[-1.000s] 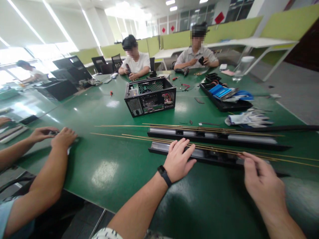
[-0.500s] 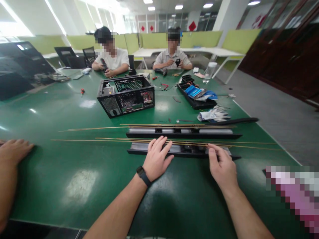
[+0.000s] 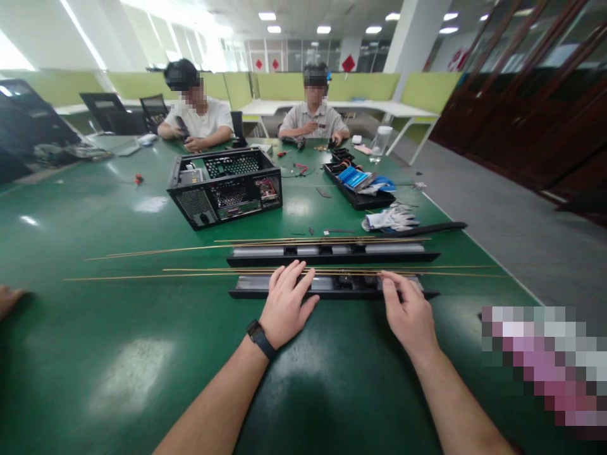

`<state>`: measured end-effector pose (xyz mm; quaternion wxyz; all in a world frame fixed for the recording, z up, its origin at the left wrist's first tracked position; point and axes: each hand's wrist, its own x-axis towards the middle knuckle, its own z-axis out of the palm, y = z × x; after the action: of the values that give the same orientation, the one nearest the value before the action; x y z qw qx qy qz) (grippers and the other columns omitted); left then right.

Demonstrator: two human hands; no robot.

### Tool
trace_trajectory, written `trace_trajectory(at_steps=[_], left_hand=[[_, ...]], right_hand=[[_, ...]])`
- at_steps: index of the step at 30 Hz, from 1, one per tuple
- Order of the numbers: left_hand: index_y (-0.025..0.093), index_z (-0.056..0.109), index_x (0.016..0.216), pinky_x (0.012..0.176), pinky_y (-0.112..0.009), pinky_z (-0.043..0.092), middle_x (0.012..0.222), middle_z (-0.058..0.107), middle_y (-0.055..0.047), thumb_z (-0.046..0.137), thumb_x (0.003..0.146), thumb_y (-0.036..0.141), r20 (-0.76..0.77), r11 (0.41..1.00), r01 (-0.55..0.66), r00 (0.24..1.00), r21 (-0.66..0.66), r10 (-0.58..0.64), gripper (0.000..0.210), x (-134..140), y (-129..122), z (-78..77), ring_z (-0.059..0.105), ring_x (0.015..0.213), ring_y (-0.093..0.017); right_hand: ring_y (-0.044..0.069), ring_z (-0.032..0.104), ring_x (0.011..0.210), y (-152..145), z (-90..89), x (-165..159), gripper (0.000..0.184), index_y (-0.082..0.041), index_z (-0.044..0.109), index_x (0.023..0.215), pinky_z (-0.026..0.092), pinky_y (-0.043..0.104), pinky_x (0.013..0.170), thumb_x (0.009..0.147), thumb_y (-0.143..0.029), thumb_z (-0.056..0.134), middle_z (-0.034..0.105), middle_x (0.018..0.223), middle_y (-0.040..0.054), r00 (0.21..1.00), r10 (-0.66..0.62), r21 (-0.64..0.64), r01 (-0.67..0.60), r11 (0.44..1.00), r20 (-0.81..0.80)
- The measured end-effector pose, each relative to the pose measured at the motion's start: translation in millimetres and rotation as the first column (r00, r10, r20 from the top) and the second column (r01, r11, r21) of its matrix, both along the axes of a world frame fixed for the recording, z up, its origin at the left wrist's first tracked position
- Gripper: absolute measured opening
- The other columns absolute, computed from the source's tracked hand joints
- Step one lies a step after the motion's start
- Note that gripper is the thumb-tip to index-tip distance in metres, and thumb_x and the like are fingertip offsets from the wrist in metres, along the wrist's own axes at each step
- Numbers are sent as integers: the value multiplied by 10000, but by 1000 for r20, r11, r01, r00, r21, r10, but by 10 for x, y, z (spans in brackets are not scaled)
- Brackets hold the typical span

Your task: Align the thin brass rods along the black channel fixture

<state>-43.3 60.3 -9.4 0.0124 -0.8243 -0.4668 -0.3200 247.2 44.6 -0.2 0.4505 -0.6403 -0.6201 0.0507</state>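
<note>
one co-worker's hand has dropped; left hand over rods, watch seemingly unreadable

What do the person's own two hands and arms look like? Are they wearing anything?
The left hand has no glove, and its wrist wears a dark wristband with a small squarish face, like a watch. The right hand has no glove, and its wrist is bare.
</note>
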Motion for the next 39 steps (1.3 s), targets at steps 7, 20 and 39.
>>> trace_trajectory(at_steps=[7,20,39], left_hand=[[244,607,1532,1310,-601,370,1609,606,-161,677,1043,318,-3,1000,1,1000,9,-1,499,-7,4,-5,501,1571,-346],[227,606,1541,1312,-604,365,1597,618,-163,676,1043,328,-6,1000,-13,1000,11,13,513,-24,20,3,498,1572,-358],[184,617,1526,1306,-606,373,1603,611,-180,662,1055,336,-45,1000,-15,999,19,16,497,-24,16,6,494,1574,-362]], right_hand=[[293,730,1176,12,-10,6,472,-251,766,1158,545,495,1098,1075,-599,458,811,1188,115,999,-41,-17,40,999,-33],[299,727,1179,4,-1,-16,490,-256,774,1190,524,516,1111,1060,-620,473,807,1209,111,1000,-1,-31,1,1000,-12],[289,727,1195,10,-23,-17,504,-247,772,1244,529,514,1123,1087,-596,444,813,1208,106,1000,-3,-5,3,1000,-27]])
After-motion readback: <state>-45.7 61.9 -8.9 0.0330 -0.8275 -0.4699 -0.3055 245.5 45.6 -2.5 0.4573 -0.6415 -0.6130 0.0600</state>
